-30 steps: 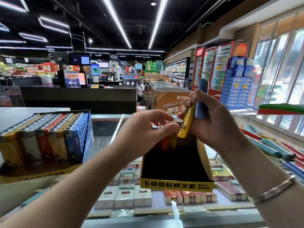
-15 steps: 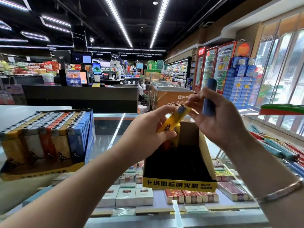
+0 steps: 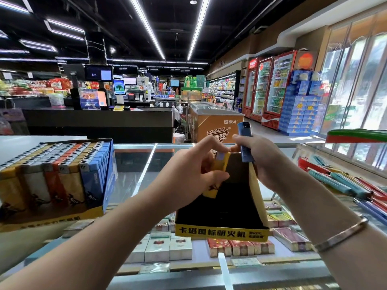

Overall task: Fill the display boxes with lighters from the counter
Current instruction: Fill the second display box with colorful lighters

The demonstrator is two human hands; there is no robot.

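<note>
My left hand [image 3: 188, 174] pinches a yellow lighter [image 3: 217, 174] between thumb and curled fingers, holding it upright, its lower end inside the nearly empty display box [image 3: 222, 234], close to the box's tall back wall. Whether the lighter's base touches the dark floor of the box I cannot tell, since my fingers cover much of it. My right hand [image 3: 261, 160] has its fingers wrapped around a blue lighter [image 3: 245, 141], which sticks up out of my fist above the box's back right corner; my fingertips sit at the top edge of the back wall. A metal bangle [image 3: 339, 237] circles my right wrist. The box stands on the glass counter [image 3: 134, 174], its yellow front lip printed with black characters. To the left on the same counter stands a full display box [image 3: 104, 197], well apart from the one I am filling, packed with rows of yellow, white, orange and blue lighters. Under the glass lie cigarette packs [image 3: 159, 248]. On the right edge of the counter lie long lighters [image 3: 339, 183] in teal and red.
</note>
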